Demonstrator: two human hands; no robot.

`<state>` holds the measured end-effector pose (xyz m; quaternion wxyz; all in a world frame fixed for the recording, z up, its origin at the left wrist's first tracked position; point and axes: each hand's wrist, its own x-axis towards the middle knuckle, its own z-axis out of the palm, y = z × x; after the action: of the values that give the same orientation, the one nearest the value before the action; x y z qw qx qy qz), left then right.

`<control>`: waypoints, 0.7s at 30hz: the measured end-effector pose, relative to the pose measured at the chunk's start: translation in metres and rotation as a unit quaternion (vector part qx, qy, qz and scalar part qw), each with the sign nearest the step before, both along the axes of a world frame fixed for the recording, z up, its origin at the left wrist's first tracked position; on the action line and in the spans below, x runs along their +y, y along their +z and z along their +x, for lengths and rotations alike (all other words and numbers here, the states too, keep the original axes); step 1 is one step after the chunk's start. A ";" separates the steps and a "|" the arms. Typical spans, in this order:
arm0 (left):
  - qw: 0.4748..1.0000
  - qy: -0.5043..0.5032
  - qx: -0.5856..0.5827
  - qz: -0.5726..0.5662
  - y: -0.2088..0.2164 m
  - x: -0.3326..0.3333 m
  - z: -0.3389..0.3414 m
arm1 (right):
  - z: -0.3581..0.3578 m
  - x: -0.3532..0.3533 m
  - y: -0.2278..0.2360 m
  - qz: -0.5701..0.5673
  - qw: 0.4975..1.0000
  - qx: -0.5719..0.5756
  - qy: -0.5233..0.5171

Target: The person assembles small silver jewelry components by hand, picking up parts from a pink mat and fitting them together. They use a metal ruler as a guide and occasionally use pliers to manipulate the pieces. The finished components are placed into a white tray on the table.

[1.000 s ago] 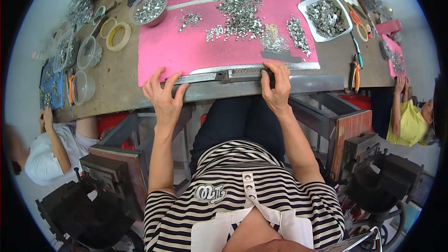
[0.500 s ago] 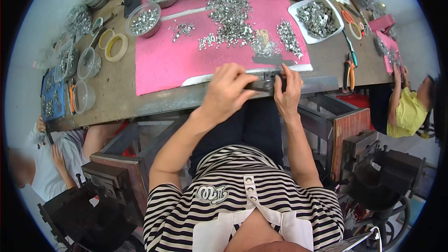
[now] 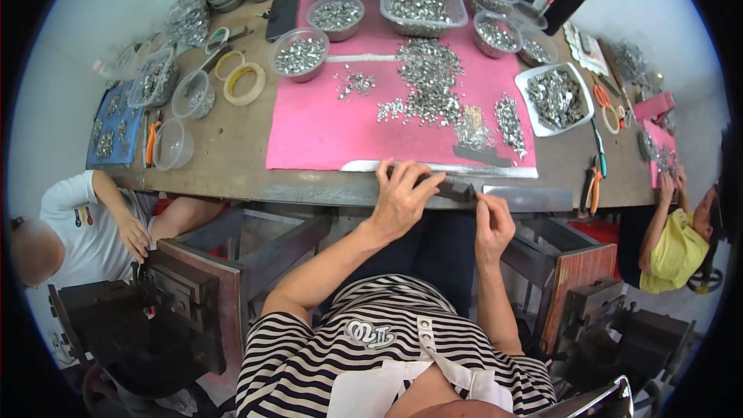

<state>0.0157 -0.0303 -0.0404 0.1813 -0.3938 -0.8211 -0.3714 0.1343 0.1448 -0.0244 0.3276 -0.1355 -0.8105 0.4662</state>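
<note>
My left hand (image 3: 402,197) is wrapped round a dark, narrow metal tool (image 3: 454,191) at the bench's front edge. The tool's exact kind does not show; its end sticks out to the right of my fingers. Just beyond that end is my right hand (image 3: 492,224), thumb and forefinger pinched together. Whatever they grip is too small to make out. Past the hands, a pink mat (image 3: 348,128) carries a large spread of small silvery metal pieces (image 3: 429,81), with smaller piles (image 3: 508,124) beside it. A flat metal strip (image 3: 534,199) lies to the right of my right hand.
Clear tubs (image 3: 300,56) of metal pieces and a white dish (image 3: 555,98) ring the mat. Orange-handled pliers (image 3: 591,186) lie at right, tape rolls (image 3: 244,83) at left. A black flask (image 3: 570,1) stands behind. People sit at left (image 3: 85,213) and right (image 3: 673,240).
The view has shifted, showing more of the bench's back. My right hand has drawn back from the tool's side to just off its end, fingers now pinched. My left hand keeps its hold.
</note>
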 end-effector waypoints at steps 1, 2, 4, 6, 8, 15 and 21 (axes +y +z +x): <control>1.000 -0.008 -0.006 0.011 0.000 0.002 0.003 | 0.004 0.000 0.000 0.007 1.000 0.008 0.007; 0.999 -0.007 -0.019 0.028 0.002 0.004 0.006 | 0.003 0.001 0.002 0.003 1.000 0.015 0.010; 0.999 0.012 -0.012 0.040 0.000 0.005 0.011 | 0.000 0.006 -0.002 -0.033 0.999 0.003 0.022; 0.998 0.034 0.003 0.048 -0.001 0.006 0.012 | -0.001 0.016 -0.007 -0.027 0.998 -0.033 0.038; 0.998 0.045 -0.010 0.041 0.003 0.007 0.010 | -0.013 0.024 0.003 0.030 0.997 -0.055 0.049; 0.997 0.026 -0.029 0.060 0.008 0.000 0.008 | -0.161 0.006 0.055 0.205 0.958 -0.005 0.203; 0.996 0.001 -0.009 0.087 -0.002 -0.006 0.006 | -0.290 -0.022 0.005 0.318 0.921 0.010 0.227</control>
<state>0.0212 -0.0360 -0.0421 0.2077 -0.3723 -0.7877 -0.4447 -0.1554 0.1228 -0.0190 0.2472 0.1679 -0.9216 0.2476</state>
